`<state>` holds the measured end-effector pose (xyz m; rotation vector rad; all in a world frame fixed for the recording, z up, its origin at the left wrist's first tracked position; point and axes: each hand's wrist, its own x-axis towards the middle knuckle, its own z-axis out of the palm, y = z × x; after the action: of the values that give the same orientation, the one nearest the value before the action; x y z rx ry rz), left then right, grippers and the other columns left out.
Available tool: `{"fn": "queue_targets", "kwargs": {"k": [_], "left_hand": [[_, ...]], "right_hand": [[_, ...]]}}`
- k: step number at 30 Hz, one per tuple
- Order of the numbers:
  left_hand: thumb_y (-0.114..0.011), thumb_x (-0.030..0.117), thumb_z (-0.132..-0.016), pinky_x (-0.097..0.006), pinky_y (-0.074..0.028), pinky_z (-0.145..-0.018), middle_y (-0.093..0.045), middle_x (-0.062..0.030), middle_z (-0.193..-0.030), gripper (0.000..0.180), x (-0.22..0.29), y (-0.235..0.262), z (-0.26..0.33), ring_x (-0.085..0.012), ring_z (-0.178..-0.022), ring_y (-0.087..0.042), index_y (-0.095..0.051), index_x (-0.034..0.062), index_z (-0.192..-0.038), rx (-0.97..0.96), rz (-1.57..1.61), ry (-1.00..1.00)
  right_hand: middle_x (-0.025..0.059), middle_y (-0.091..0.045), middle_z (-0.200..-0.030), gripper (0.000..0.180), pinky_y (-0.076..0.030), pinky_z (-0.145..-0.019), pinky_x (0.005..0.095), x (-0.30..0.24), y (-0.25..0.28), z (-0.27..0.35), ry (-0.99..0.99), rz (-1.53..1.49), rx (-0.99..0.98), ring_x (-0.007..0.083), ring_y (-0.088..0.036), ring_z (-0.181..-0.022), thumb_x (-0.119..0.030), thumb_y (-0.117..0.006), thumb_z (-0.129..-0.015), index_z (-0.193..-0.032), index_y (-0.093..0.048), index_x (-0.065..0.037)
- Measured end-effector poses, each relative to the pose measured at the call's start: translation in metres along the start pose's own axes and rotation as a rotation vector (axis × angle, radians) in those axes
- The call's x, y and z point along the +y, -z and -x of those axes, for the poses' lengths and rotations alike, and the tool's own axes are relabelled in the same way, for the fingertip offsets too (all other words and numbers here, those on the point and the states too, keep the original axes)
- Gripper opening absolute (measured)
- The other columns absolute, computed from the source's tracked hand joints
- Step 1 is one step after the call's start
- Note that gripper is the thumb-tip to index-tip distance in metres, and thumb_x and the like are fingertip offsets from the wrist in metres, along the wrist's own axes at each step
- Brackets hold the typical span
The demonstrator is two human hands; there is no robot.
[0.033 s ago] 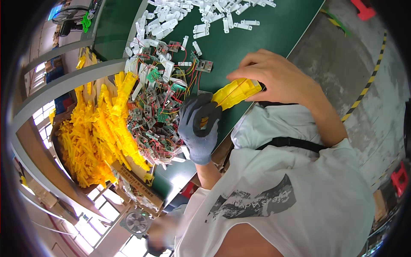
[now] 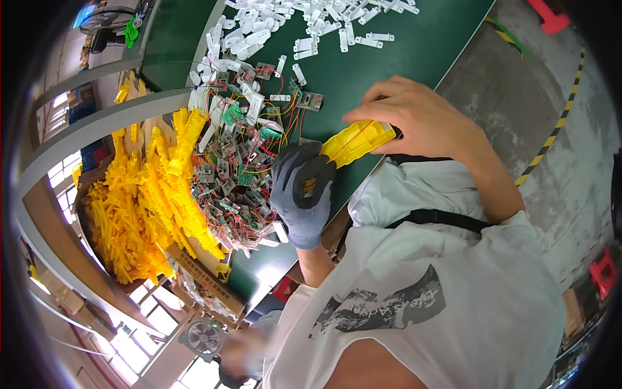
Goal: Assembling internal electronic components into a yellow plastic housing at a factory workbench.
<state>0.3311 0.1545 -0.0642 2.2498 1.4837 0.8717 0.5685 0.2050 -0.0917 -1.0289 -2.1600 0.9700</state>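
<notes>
A yellow plastic housing (image 2: pixel 358 141), long and hollow, is held between my hands over the table's near edge. A thin reddish wire seems to run along its inside. My left hand (image 2: pixel 302 188), in a grey glove, grips the housing's left end with curled fingers. My bare right hand (image 2: pixel 414 115) holds the other end between thumb and fingers; something small and dark shows beside the thumb. Just past the glove lies a heap of circuit boards with red and yellow wires (image 2: pixel 236 162). One board with a metal part (image 2: pixel 311 100) lies apart from the heap.
White plastic strips (image 2: pixel 249 42) are strewn over the far part of the green table (image 2: pixel 414 61). On the left, yellow housings (image 2: pixel 129 220) are piled behind a curved grey rail (image 2: pixel 97 123). A cardboard box edge (image 2: pixel 207 279), a fan (image 2: pixel 206 337) and another person (image 2: pixel 249 350) are at lower left.
</notes>
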Motion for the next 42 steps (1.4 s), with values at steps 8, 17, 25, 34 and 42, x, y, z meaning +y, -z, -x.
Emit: {"fn": "queue_targets", "kwargs": {"k": [8,17,25,34,42], "left_hand": [[-0.071,-0.002,-0.070,-0.039,-0.046,-0.082,-0.065,-0.0088,-0.098,0.021,-0.001,-0.022,0.004,-0.0274,-0.091,-0.059,-0.064,0.0070,-0.087,0.213,0.036,0.160],[-0.064,-0.005,-0.075,-0.040,-0.048,-0.082,-0.064,-0.0129,-0.099,0.016,0.006,-0.017,0.008,-0.0295,-0.089,-0.060,-0.063,-0.0003,-0.090,0.357,-0.147,0.000],[-0.068,-0.002,-0.066,-0.044,-0.047,-0.085,-0.063,-0.0120,-0.097,0.026,0.037,-0.023,0.015,-0.0297,-0.091,-0.059,-0.063,0.0038,-0.090,0.167,-0.007,-0.163],[-0.069,0.001,-0.073,-0.040,-0.044,-0.085,-0.063,-0.0125,-0.102,0.018,0.018,-0.042,0.013,-0.0312,-0.095,-0.058,-0.061,0.0053,-0.089,0.192,0.062,0.201],[-0.069,0.001,-0.075,-0.039,-0.045,-0.084,-0.063,-0.0121,-0.102,0.017,0.015,-0.044,0.011,-0.0300,-0.093,-0.059,-0.060,0.0053,-0.090,0.197,0.067,0.211]], "right_hand": [[0.0039,-0.064,-0.099,0.044,-0.047,-0.082,0.0337,0.018,0.016,-0.012,0.131,-0.135,0.041,0.0218,-0.059,-0.091,-0.012,-0.076,-0.071,-0.113,-0.064,-0.014],[0.0020,-0.065,-0.087,0.020,-0.048,-0.062,0.0277,0.042,0.032,-0.017,-0.260,0.321,0.583,0.0171,-0.061,-0.075,-0.018,-0.071,-0.079,-0.098,-0.069,-0.012],[0.0000,-0.067,-0.089,0.012,-0.049,-0.065,0.0307,0.053,0.027,-0.016,-0.126,0.402,0.717,0.0186,-0.063,-0.079,-0.019,-0.070,-0.079,-0.089,-0.070,-0.013],[0.0043,-0.067,-0.085,0.015,-0.048,-0.063,0.0235,0.029,0.017,-0.005,0.025,-0.130,0.484,0.0119,-0.062,-0.074,0.002,-0.067,-0.078,-0.092,-0.069,-0.004],[0.0057,-0.066,-0.078,0.012,-0.048,-0.060,0.0234,0.020,0.015,0.003,-0.001,-0.207,0.338,0.0125,-0.061,-0.065,-0.004,-0.071,-0.079,-0.091,-0.069,-0.002]]}}
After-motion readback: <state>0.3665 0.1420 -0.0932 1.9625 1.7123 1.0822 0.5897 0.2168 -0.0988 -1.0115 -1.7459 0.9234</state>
